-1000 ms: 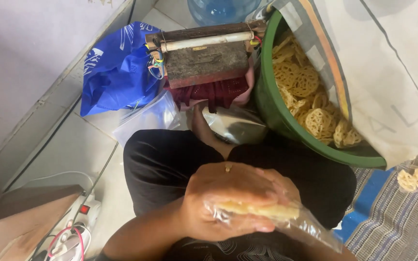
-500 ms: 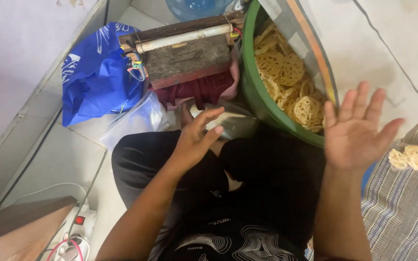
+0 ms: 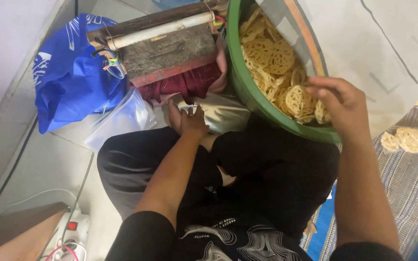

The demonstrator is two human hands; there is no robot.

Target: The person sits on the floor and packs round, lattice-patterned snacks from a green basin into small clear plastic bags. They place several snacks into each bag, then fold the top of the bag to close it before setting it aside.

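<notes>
Right hand (image 3: 339, 104) now down at crackers (image 3: 298, 99); left hand (image 3: 187, 118) on bag (image 3: 223, 113)

The crackers (image 3: 286, 72) lie in the tub (image 3: 247, 92), just under the right-hand fingers (image 3: 325, 89). Beyond the left-hand fingers (image 3: 182, 108) sits the wooden block (image 3: 165, 46); left of them, a clear bag (image 3: 122, 118) lies on the floor (image 3: 35, 169).

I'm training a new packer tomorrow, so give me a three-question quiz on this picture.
1. True or false: the right hand is over the green tub of lattice crackers.
2. The left hand rests on: A) the blue bag, B) a pile of clear plastic bags, C) the power strip.
3. What lies on the striped mat at the right?

Key: 1 true; 2 B; 3 bagged crackers.
</notes>
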